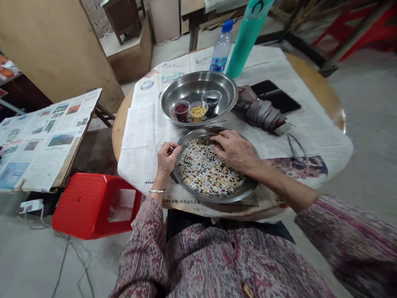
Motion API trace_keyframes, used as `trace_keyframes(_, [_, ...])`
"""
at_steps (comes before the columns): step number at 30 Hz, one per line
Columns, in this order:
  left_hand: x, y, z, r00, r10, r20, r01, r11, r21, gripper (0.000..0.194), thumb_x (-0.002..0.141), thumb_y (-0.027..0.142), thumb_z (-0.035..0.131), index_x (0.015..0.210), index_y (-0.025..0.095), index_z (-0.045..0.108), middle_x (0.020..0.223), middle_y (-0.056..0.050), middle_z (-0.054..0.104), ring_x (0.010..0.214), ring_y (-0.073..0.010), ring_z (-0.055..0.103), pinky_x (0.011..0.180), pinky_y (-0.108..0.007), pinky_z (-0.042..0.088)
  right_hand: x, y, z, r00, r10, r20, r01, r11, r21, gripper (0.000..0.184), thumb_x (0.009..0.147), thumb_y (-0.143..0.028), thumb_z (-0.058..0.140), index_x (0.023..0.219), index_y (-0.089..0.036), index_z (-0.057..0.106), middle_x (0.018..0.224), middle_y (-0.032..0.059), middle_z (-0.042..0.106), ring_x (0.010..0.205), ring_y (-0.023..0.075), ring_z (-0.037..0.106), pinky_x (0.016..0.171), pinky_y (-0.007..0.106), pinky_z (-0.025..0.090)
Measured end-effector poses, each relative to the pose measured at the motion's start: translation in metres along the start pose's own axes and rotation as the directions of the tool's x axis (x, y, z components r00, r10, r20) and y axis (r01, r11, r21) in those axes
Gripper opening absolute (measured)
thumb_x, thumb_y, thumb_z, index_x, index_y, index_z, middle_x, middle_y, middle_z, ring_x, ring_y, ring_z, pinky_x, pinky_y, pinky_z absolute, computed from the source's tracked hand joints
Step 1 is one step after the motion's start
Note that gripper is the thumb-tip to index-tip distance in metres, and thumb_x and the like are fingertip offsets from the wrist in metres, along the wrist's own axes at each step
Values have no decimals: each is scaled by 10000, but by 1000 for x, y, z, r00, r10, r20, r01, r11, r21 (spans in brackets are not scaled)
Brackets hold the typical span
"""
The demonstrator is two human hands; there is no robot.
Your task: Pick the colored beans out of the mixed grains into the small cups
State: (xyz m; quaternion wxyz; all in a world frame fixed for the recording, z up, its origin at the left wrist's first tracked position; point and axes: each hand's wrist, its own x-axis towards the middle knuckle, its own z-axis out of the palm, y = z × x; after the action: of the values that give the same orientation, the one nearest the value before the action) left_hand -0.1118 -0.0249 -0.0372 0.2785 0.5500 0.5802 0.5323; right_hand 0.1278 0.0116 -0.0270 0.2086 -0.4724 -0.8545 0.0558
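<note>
A round metal tray (190,191) lies in front of me, holding mixed white grains (204,165) with dark red, yellow and black beans among them. My right hand (234,150) reaches over its far right part, fingertips down on the mix, thumb and fingers a little apart. At the tray's left rim my left hand (167,158) is curled closed; something small and dark shows between its fingers, too unclear to name. Behind the tray, a metal basin (169,97) holds a cup of red beans (181,111), a cup of yellow beans (197,111) and a cup of black beans (211,102).
Newspaper (139,136) covers the round table. A water bottle (221,49) and a green bottle (248,41) stand behind the basin. To the right lie a folded umbrella (263,114) and a black tablet (276,95). A red stool (83,203) stands at left.
</note>
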Motion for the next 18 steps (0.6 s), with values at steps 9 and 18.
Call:
trace_keyframes(9, [0, 0, 0, 999, -44, -6, 44, 999, 15, 62, 807, 190, 684, 757, 196, 649, 732, 32, 595, 660, -99, 498, 670, -232, 428, -37, -44, -23, 888, -342, 308, 250, 921, 300, 210, 991, -288, 516, 992, -195, 705, 1016, 88, 670, 904, 192, 641, 782, 313, 488])
trace_keyframes(18, [1, -1, 0, 999, -33, -2, 33, 999, 12, 65, 800, 190, 684, 749, 194, 643, 732, 34, 597, 654, -95, 495, 660, -230, 429, -59, -22, -15, 891, -321, 322, 223, 926, 306, 258, 990, -261, 484, 1019, -241, 740, 1021, 63, 747, 966, 217, 689, 846, 368, 523])
